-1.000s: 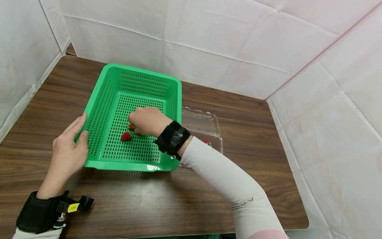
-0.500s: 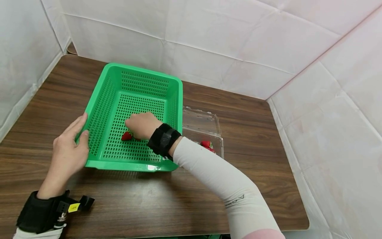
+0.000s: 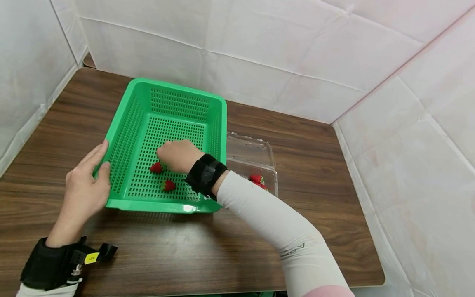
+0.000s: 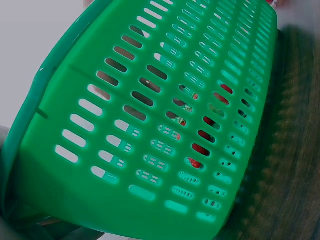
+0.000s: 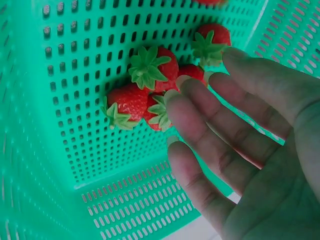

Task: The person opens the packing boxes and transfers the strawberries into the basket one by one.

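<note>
Right hand (image 3: 178, 154) hovers with relaxed, empty fingers over strawberries (image 5: 145, 87) lying in the green basket (image 3: 122, 144) at the desk's middle; left hand (image 3: 87, 183) rests flat against its left wall. The berries look soft and easily bruised, best pinched lightly at the sides

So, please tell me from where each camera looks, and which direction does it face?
Head: from above, forward and down at the green basket, clear container and table; both forearms, left hand, right hand.
Left wrist: close against the basket's outer wall; no hand clearly visible.
Right wrist: inside the basket, at the strawberries; open right palm and fingers.
All views share basket and strawberries.
</note>
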Motion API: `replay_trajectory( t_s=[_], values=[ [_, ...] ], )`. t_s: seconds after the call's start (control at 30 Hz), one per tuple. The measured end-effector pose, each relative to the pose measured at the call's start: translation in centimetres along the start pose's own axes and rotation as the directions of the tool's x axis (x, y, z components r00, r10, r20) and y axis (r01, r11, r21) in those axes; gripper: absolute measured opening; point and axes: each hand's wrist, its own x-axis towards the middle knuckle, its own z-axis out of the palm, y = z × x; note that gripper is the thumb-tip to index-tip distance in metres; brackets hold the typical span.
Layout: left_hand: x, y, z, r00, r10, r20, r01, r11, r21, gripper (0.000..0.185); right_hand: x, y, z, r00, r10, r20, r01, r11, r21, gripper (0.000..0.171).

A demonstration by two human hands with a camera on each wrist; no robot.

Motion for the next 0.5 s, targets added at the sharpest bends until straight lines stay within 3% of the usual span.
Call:
replay_trajectory(
  t_s=[0.5],
  values=[
    [0.0,0.0,0.0,1.000,-0.005,0.000,0.005,1.000,-0.012,0.048,-4.9,3.3,-1.0,0.993,0.051,-0.109,-0.024,0.970,0.242,0.018]
  ],
)
